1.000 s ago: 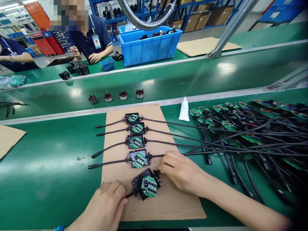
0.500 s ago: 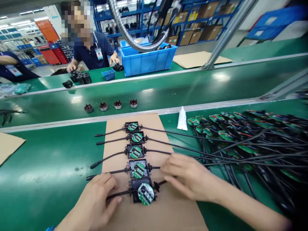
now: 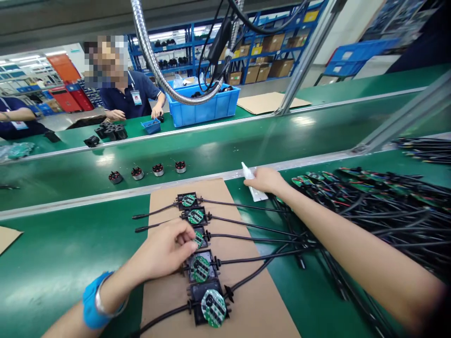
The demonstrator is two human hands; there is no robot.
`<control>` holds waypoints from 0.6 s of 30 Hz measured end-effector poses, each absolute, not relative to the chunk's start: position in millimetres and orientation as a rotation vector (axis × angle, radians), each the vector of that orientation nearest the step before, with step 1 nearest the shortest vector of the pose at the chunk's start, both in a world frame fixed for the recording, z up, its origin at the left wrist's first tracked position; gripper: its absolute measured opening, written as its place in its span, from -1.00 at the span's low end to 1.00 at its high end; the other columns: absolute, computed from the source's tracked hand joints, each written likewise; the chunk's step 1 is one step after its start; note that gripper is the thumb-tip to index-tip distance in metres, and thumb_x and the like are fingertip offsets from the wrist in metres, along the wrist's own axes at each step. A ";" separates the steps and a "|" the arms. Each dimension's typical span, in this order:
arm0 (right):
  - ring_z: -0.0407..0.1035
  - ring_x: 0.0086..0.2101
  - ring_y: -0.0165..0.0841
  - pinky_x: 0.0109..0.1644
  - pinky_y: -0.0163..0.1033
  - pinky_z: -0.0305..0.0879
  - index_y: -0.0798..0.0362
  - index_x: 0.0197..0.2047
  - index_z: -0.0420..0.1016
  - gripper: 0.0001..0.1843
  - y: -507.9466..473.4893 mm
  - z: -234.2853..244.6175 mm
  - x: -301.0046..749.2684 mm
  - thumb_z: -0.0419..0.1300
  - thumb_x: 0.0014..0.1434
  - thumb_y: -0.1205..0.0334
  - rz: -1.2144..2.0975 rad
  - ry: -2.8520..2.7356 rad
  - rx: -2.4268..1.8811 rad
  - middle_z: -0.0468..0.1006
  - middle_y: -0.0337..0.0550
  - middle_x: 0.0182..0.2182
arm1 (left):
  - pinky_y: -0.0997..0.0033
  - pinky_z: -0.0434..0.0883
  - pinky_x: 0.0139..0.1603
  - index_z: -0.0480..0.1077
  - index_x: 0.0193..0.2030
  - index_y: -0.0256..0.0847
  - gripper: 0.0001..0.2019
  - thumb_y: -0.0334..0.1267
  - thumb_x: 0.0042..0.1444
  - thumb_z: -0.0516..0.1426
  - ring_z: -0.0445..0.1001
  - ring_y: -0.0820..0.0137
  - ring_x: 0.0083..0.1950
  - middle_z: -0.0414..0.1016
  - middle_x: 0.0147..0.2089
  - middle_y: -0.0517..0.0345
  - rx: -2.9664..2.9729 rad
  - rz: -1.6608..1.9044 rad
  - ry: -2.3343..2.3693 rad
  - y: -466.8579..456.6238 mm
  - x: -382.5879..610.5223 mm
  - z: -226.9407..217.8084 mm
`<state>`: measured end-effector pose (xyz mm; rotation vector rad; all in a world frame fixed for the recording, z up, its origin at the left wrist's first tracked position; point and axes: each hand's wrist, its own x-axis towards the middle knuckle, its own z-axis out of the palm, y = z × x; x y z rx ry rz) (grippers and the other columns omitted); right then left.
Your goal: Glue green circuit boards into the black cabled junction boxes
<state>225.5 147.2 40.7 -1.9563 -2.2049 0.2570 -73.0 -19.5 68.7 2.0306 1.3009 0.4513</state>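
Pinches a white tube (image 3: 259, 195) between thumb and fingers of the right hand (image 3: 267, 179), just right of the cardboard sheet (image 3: 253, 305), near its far end. Slants the tube's long axis with flat end nearer the camera and narrow nozzle pointed away and slightly left, past the sheet's far right corner; hard to tell if lifted. Curls the left hand (image 3: 169, 246) over the sheet's left part, thumb and forefinger close beside the middle of five round green circuit boards (image 3: 213, 307); cannot tell whether pinching it. Has five black casings (image 3: 197, 295) in a column down the sheet, each bearing one board, with black cables running out over the sheet's right edge. Works with a heap of wired boards (image 3: 369, 206) to the sheet's right and four small round motor parts (image 3: 158, 170) beyond its far edge. Faces, well beyond the sheet, a large blue bin (image 3: 202, 112) of dark parts; beyond its far left corner, a small blue tray (image 3: 152, 127) of pieces too tiny to identify, plus a co-worker's badge (image 3: 136, 97), print too small to read. Faces also, far beyond the sheet to the right, blue crates (image 3: 347, 68) with white labels, likewise unreadable.
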 end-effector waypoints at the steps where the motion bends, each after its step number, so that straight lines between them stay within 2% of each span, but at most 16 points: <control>1: 0.42 -0.52 -0.24 -0.49 -0.24 0.25 0.17 -0.47 0.44 -0.70 139.5 41.8 215.7 0.21 0.07 0.07 0.319 -2.184 -1.929 0.48 -0.02 -0.60 | 0.44 0.35 -0.27 0.37 -0.21 -0.19 -0.88 -0.22 0.18 0.07 0.41 0.40 -0.27 0.46 -0.26 0.16 1.981 0.484 1.307 -9.7 -66.2 67.7; 4: 0.45 -0.46 -0.35 -0.46 -0.32 0.31 0.13 -0.22 0.40 -0.69 102.6 45.5 179.2 0.14 0.17 0.02 0.526 -2.132 -1.737 0.56 -0.11 -0.43 | 0.41 0.38 -0.21 0.31 0.01 -0.22 -0.71 -0.16 0.19 0.08 0.45 0.37 -0.18 0.48 -0.07 0.04 1.866 0.566 1.265 10.5 -44.5 61.1; 6: 0.46 -0.43 -0.38 -0.43 -0.33 0.34 0.11 -0.17 0.34 -0.68 73.4 48.3 157.0 0.12 0.20 0.00 0.716 -2.041 -1.460 0.56 -0.13 -0.37 | 0.42 0.39 -0.26 0.32 -0.03 -0.25 -0.72 -0.12 0.23 0.04 0.47 0.38 -0.25 0.50 -0.09 0.02 1.813 0.574 1.198 13.9 -34.3 55.8; 8: 0.45 -0.43 -0.37 -0.42 -0.30 0.35 0.09 -0.19 0.32 -0.71 49.7 53.1 142.5 0.11 0.23 0.02 0.741 -2.009 -1.198 0.56 -0.13 -0.36 | 0.47 0.36 -0.39 0.33 -0.15 -0.26 -0.72 -0.09 0.28 -0.04 0.45 0.44 -0.41 0.53 -0.20 0.06 1.751 0.568 1.163 10.8 -31.9 52.7; 9: 0.45 -0.41 -0.35 -0.38 -0.26 0.36 0.09 -0.20 0.33 -0.75 41.6 56.6 138.1 0.10 0.24 0.06 0.618 -2.020 -1.098 0.55 -0.11 -0.36 | 0.49 0.33 -0.46 0.32 -0.19 -0.26 -0.70 -0.08 0.30 -0.08 0.42 0.48 -0.49 0.53 -0.25 0.09 1.707 0.568 1.168 8.4 -33.7 52.7; 11: 0.44 -0.28 -0.26 -0.23 -0.15 0.36 0.12 -0.17 0.36 -0.83 33.9 65.6 132.4 0.07 0.26 0.20 0.166 -2.106 -0.926 0.55 -0.01 -0.26 | 0.53 0.26 -0.58 0.29 -0.22 -0.25 -0.67 -0.03 0.30 -0.11 0.35 0.52 -0.60 0.53 -0.34 0.13 1.617 0.574 1.203 5.0 -40.8 57.2; 14: 0.29 0.04 -0.13 0.08 -0.01 0.20 0.21 0.05 0.33 -0.67 41.7 81.7 120.6 0.01 0.22 0.38 -0.379 -2.341 -0.590 0.46 0.14 0.01 | 0.54 0.25 -0.55 0.31 -0.37 -0.24 -0.64 -0.04 0.29 -0.09 0.34 0.51 -0.59 0.49 -0.50 0.19 1.656 0.571 1.260 8.4 -54.0 73.3; 16: 0.28 0.03 -0.14 0.10 0.01 0.14 0.28 0.16 0.24 -0.57 56.1 92.2 108.8 -0.02 0.23 0.40 -0.426 -2.579 -0.416 0.46 0.16 -0.02 | 0.54 0.27 -0.47 0.30 -0.49 -0.24 -0.62 -0.09 0.27 -0.04 0.37 0.50 -0.54 0.43 -0.58 0.21 1.748 0.596 1.301 15.5 -64.1 85.2; 18: 0.35 -0.14 -0.16 -0.03 -0.01 0.21 0.31 0.18 0.22 -0.55 73.9 101.3 97.8 -0.03 0.23 0.37 -0.317 -2.703 -0.384 0.51 0.12 -0.20 | 0.54 0.24 -0.50 0.31 -0.48 -0.24 -0.62 -0.05 0.26 -0.03 0.33 0.51 -0.56 0.38 -0.61 0.23 1.716 0.668 1.282 22.5 -77.1 92.3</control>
